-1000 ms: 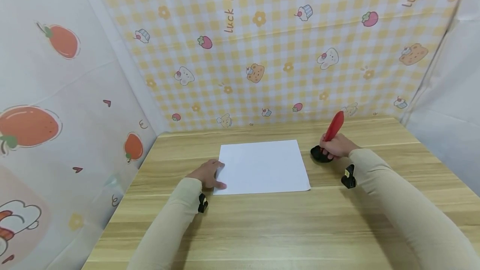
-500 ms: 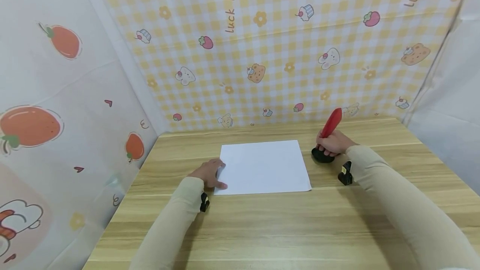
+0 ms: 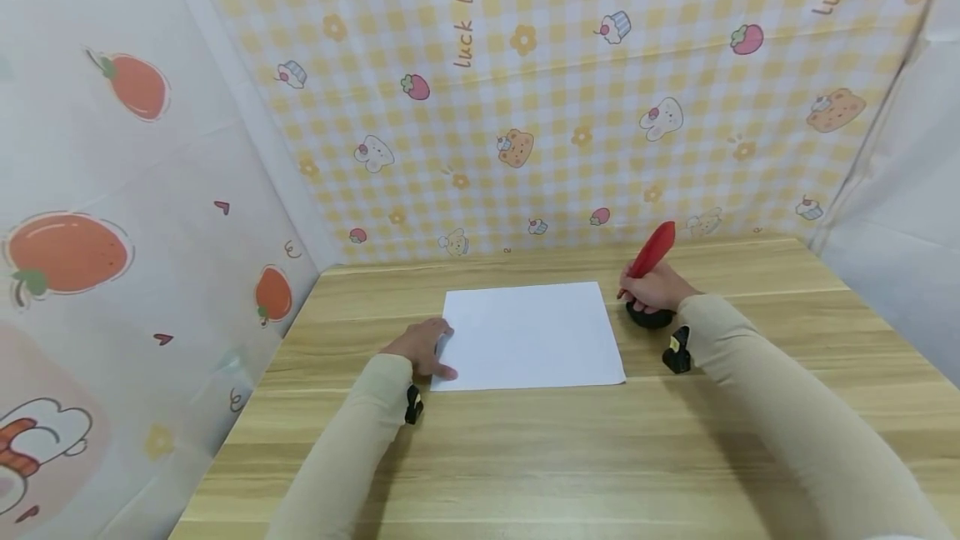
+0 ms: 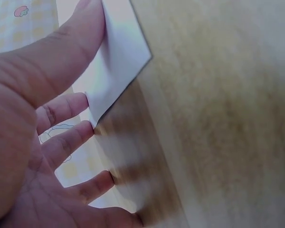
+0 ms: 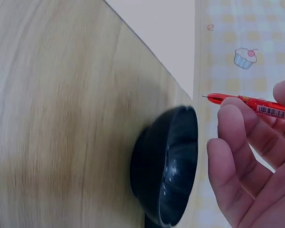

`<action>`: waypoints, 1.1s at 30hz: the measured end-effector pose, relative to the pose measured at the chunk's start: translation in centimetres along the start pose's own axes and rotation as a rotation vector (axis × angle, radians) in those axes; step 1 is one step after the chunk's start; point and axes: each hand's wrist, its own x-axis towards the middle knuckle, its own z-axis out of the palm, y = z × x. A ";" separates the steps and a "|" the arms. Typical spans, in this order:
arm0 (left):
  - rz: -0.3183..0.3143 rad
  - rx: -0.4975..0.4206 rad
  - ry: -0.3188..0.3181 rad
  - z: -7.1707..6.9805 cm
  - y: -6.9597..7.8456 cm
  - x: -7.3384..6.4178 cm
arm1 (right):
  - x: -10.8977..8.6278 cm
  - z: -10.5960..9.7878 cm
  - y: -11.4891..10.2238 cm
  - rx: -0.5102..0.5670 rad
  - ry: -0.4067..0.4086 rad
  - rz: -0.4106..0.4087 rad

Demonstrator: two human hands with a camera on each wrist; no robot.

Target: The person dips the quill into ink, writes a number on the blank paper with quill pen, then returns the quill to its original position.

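A blank white sheet of paper [image 3: 532, 336] lies on the wooden table. At its left edge rests my left hand [image 3: 418, 347], fingers spread and thumb on the sheet; the left wrist view shows fingertips at a paper corner. My right hand [image 3: 660, 287] pinches a red feather-shaped pen [image 3: 652, 250] between thumb and fingers, its plume pointing up and right. In the right wrist view the pen's thin tip is bare, and a barcode label shows on its barrel. Just under that hand stands a small black bowl [image 5: 168, 166], glossy and fluted inside, partly hidden in the head view.
Bare wooden tabletop [image 3: 525, 457] stretches in front of the paper. A yellow checked cloth [image 3: 555, 107] hangs behind the table, and a white printed cloth [image 3: 187, 148] hangs at the left. Each sleeve carries a black wrist camera [image 3: 677, 350].
My right hand has moved left with the pen, its tip coming out from the black bowl toward the paper's right edge. The left hand stays on the sheet.
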 end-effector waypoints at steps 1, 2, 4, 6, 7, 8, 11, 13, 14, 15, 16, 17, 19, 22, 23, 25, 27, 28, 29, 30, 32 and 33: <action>-0.001 0.004 -0.001 0.1 0.0 0.1 | 0.0 0.2 0.0 0.002 0.000 -0.003; -0.003 0.007 -0.002 0.1 -0.1 0.1 | 0.1 0.3 0.0 0.009 0.005 -0.001; -0.006 0.008 -0.004 0.2 -0.2 0.2 | 0.4 0.6 0.0 0.027 0.003 0.002; -0.012 0.005 -0.004 0.3 -0.2 0.2 | 0.6 0.8 0.1 0.049 -0.009 -0.014; -0.014 0.002 -0.005 0.3 -0.2 0.2 | 0.7 1.0 0.1 0.061 -0.013 -0.025; -0.018 -0.003 -0.003 0.3 -0.2 0.1 | 0.8 1.1 0.0 0.074 -0.019 -0.032; -0.029 -0.019 -0.003 0.3 -0.2 -0.1 | 1.1 1.6 -0.1 0.092 -0.034 -0.056; -0.035 -0.027 -0.002 0.3 -0.2 -0.2 | 1.4 1.9 -0.1 0.105 -0.036 -0.056; -0.038 -0.031 0.000 0.3 -0.2 -0.2 | 1.6 2.0 -0.1 0.118 -0.040 -0.049; -0.037 -0.033 0.001 0.1 -0.1 -0.2 | 1.9 2.0 -0.1 0.131 -0.041 -0.043; -0.034 -0.032 0.002 0.1 -0.1 -0.1 | 2.1 2.1 -0.1 0.149 -0.045 -0.035; -0.035 -0.029 -0.001 0.0 0.0 -0.1 | 2.2 2.1 -0.2 0.168 -0.049 -0.029; -0.039 -0.022 -0.010 -0.2 0.0 0.0 | 2.4 2.2 -0.4 0.192 -0.054 -0.022; -0.046 -0.013 -0.022 -0.3 0.1 0.1 | 2.6 2.4 -0.6 0.185 -0.047 -0.030; -0.053 -0.014 -0.025 -0.3 0.1 0.2 | 2.6 2.5 -0.7 0.175 -0.041 -0.036; -0.054 -0.020 -0.025 -0.4 0.4 0.1 | 2.6 2.7 -0.9 0.161 -0.026 -0.045; -0.050 -0.017 -0.021 -0.5 0.6 0.1 | 2.7 3.0 -1.1 0.148 -0.015 -0.061; -0.050 -0.012 -0.023 -0.5 0.7 0.1 | 2.7 3.1 -1.2 0.139 -0.010 -0.069; -0.051 -0.006 -0.024 -0.6 0.8 0.0 | 2.7 3.3 -1.3 0.136 -0.007 -0.071; -0.049 0.000 -0.026 -0.6 0.9 0.0 | 2.8 3.5 -1.4 0.132 -0.004 -0.071; -0.046 0.014 -0.027 -0.6 1.0 0.0 | 2.9 3.9 -1.6 0.126 -0.003 -0.070; -0.047 0.015 -0.027 -0.6 1.0 0.0 | 3.0 4.0 -1.7 0.123 -0.004 -0.067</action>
